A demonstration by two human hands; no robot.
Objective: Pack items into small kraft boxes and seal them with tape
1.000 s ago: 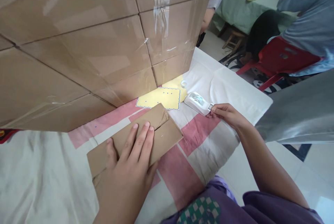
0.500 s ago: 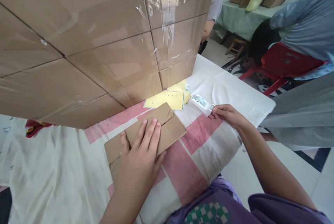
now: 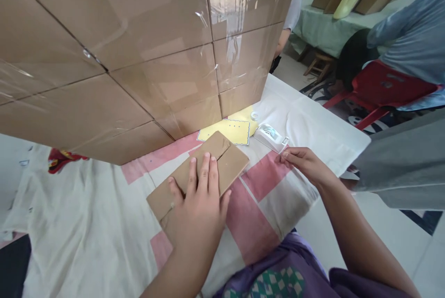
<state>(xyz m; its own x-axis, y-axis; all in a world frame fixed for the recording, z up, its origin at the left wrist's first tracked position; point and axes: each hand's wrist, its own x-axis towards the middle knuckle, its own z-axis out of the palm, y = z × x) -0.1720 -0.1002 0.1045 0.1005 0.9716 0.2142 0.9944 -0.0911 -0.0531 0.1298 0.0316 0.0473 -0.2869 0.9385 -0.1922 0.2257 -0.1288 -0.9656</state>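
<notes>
My left hand (image 3: 200,205) lies flat with fingers stretched out on a folded brown paper parcel (image 3: 229,161), pressing it onto the cloth-covered table (image 3: 104,224). My right hand (image 3: 304,163) is pinched closed just in front of a white tape dispenser (image 3: 271,136), fingertips near its cutter end; whether a strip of tape is between them I cannot make out. A yellow card with a blue dotted edge (image 3: 231,130) lies just beyond the parcel.
A tall wall of taped brown cardboard boxes (image 3: 139,47) stands close behind the parcel. A small clear tape roll (image 3: 254,116) sits by the boxes. Right of the table are a red plastic chair (image 3: 382,87), a person in grey-blue clothing (image 3: 413,38) and a green-covered table (image 3: 323,24).
My right hand has drawn back slightly from the dispenser's cutter end. My left hand stays flat on the parcel. The view has shifted, so everything sits further right in frame.
</notes>
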